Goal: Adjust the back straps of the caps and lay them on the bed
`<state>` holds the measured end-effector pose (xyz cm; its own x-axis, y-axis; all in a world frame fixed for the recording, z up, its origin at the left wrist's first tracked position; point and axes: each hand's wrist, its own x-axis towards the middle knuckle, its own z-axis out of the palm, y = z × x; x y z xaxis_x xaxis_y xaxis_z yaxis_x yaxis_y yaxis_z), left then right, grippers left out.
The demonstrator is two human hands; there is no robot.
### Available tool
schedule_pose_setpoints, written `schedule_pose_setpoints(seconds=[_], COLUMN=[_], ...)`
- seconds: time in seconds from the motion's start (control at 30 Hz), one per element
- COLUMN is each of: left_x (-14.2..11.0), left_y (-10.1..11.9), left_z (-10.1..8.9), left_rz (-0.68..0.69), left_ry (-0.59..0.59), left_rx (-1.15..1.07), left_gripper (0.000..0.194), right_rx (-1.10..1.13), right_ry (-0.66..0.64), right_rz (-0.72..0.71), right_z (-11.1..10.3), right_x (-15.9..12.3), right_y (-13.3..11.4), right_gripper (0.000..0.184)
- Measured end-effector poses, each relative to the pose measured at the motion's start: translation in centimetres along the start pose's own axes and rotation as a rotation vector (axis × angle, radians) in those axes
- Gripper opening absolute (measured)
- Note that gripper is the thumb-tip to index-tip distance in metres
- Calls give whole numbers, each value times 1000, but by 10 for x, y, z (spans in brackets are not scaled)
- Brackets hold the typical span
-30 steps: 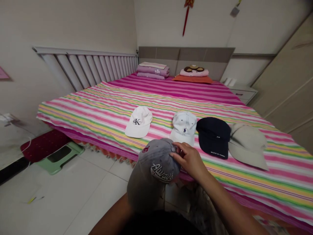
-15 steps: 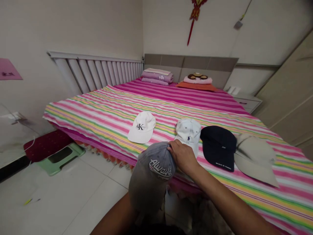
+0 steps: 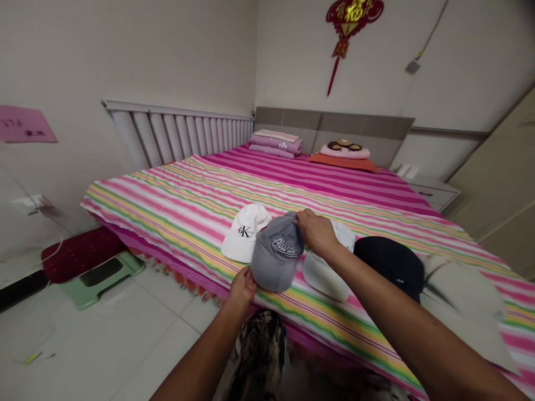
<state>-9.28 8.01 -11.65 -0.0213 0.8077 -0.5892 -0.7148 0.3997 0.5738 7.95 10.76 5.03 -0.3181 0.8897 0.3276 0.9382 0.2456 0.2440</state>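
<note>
Both hands grip a grey baseball cap (image 3: 276,264) with white "Always" lettering, its brim toward me, at the bed's near side. My left hand (image 3: 243,285) pinches the brim's left edge. My right hand (image 3: 317,231) has its fingers closed on the crown's right side. Just left of the grey cap, and partly behind it, lies a white "CK" cap (image 3: 240,245). On the other side is a pale cap (image 3: 324,273), partly hidden by my right hand and forearm. A dark navy cap (image 3: 388,262) and a beige cap (image 3: 463,301) lie farther right, partly covered by my forearm.
The bed has a striped sheet (image 3: 167,195). Folded purple bedding (image 3: 276,146) and a pink-and-orange pile (image 3: 345,159) sit by the headboard (image 3: 368,125). A radiator (image 3: 179,131) lines the left wall. A green stool (image 3: 102,281) stands on the floor at left.
The grey cap has moved forward from over the bed's near edge to between the white and pale caps. My left hand, hidden before, now shows at its brim. The view has tilted up slightly.
</note>
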Motion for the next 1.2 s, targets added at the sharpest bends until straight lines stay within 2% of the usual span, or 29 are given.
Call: schedule_pose_setpoints(seconds=[0.13, 0.33, 0.4, 0.53, 0.7, 0.8, 0.9, 1.03, 1.2], left_x=[1, -5, -5, 0, 9, 15, 16, 13, 10], left_y=[12, 12, 8, 3, 8, 10, 5, -3, -3], left_z=[-8, 0, 4, 17, 42, 51, 49, 37, 32], left_rz=[9, -113, -132, -85, -33, -11, -26, -39, -12], left_ry=[91, -10, -40, -42, -82, -104, -92, -81, -75], left_rx=[-52, 45, 54, 4, -44, -52, -20, 21, 34], left_gripper=[8, 6, 6, 12, 16, 16, 18, 17, 17], right_rx=[-22, -45, -51, -59, -52, -41, -15, 36, 69], right_ry=[-14, -31, -38, -48, -29, -24, -77, -161, -167], right_rz=[19, 10, 4, 10, 75, 139, 157, 118, 105], right_z=[16, 32, 35, 36, 30, 34, 49, 70, 73], right_x=[19, 43, 50, 65, 82, 88, 85, 77, 78], right_y=[4, 7, 8, 11, 21, 26, 28, 25, 25], right_gripper=[24, 24, 24, 26, 28, 28, 25, 23, 24])
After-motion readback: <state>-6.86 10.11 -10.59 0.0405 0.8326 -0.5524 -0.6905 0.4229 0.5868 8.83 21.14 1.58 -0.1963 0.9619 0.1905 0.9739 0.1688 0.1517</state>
